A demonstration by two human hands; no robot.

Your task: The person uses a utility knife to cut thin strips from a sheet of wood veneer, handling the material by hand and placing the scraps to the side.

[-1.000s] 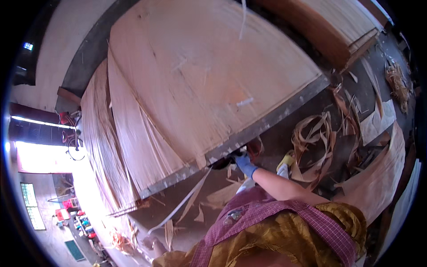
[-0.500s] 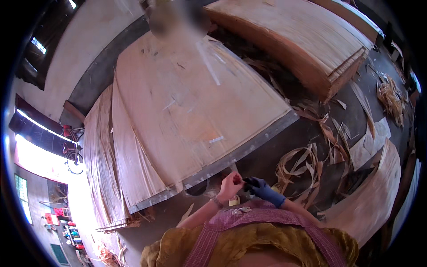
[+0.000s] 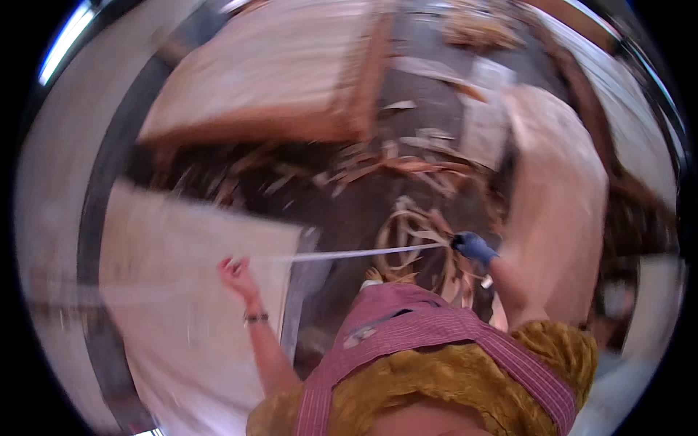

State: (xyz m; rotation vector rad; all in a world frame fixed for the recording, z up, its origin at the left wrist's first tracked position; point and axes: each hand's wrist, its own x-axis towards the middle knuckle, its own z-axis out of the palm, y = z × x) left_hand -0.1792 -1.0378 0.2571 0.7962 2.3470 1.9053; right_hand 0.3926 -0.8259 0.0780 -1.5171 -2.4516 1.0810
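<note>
My bare left hand [image 3: 237, 272], with a bracelet at the wrist, is pinched on a thin white strip [image 3: 349, 254] over the pale sheet stack [image 3: 174, 283]. The strip stretches across to my right hand [image 3: 469, 245], in a blue glove with dark fingers, which is closed on it at the other side. Loose veneer curls [image 3: 400, 221] lie on the floor below that hand. The picture is smeared by motion, so the exact grip of the fingertips is soft.
A thick veneer stack [image 3: 262, 73] stands ahead at upper left. A long curved veneer sheet [image 3: 552, 203] lies to the right. Scraps [image 3: 407, 167] and a tangled straw-coloured pile [image 3: 480, 29] litter the dark floor. A pale wall [image 3: 58, 203] rises at the left.
The view has swung rightward. My hands, together half a second ago at the table's edge, are now spread apart with the white strip stretched between them, the left over the sheets.
</note>
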